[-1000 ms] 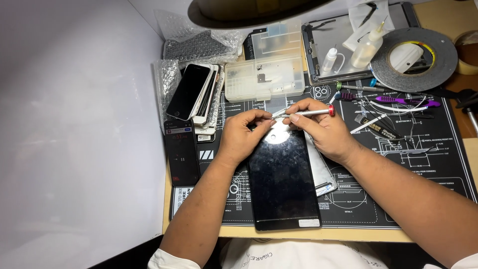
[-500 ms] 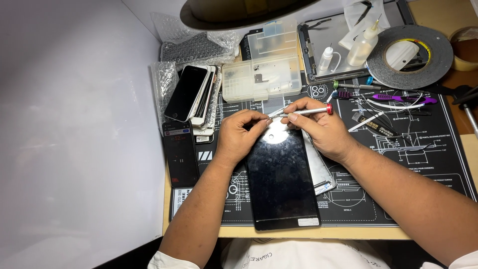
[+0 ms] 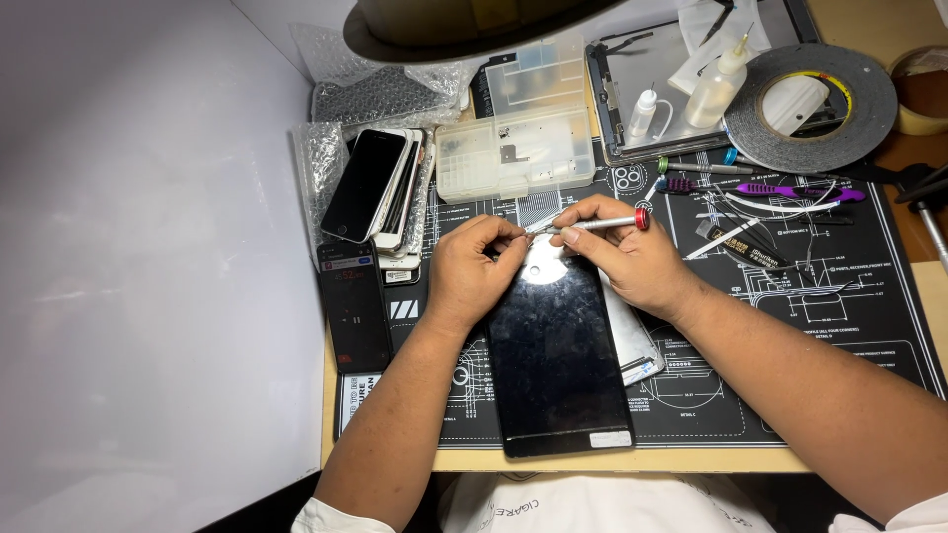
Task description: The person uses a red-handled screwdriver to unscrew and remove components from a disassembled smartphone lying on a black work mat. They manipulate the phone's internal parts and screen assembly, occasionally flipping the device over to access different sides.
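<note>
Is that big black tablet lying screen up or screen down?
Screen up, flat on the mat: the tablet shows a glossy dark face with lamp glare near its top, where both hands work.

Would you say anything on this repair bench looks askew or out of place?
Only the stack of phones at the mat's left edge: it is fanned out unevenly and tilted. The black tablet under both hands lies flat, with no visible cracks.

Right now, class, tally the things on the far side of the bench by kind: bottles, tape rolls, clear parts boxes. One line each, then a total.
Small dropper bottles: 2
Tape rolls: 2, one large and black, one at the frame edge
Clear plastic parts boxes: 2
Total: 6
</note>
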